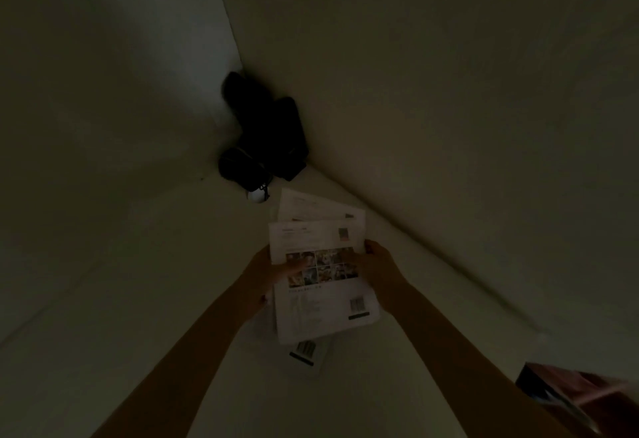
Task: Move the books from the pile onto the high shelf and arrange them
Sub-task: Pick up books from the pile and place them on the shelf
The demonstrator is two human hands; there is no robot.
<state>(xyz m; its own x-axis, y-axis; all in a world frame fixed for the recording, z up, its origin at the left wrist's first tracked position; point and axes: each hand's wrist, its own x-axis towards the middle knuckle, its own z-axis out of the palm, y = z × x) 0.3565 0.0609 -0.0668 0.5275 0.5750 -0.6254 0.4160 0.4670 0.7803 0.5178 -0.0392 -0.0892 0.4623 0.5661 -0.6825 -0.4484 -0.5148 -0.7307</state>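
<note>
Two hands meet on one thin white book (323,282) in the single head view, which is very dark and looks into the corner of a pale shelf (432,351) where two walls close in. The left hand (266,280) grips the book's left edge, thumb laid over the cover beside a block of small photos, fingers curled beneath; the right hand (378,270) holds the right edge, fingers wrapped round it. The book lies on top of a loose pile: another white book (318,207) fans out behind it towards the corner, and a third (306,351) pokes out at the near side, showing a barcode. The pile sits towards the back right wall of the shelf, just short of the corner. Deep in that corner stands a cluster of dark objects (266,133), too dim to identify, with a small white ball-like thing (256,196) touching their near side. A reddish box (570,399) shows at the lower right edge of the view. These books look light, slim and floppy, more like glossy booklets, so they would probably slide over each other and sag if lifted by one corner; holding both long edges, as now, or pinching along the spine, seems the safest grip for squaring them up.
</note>
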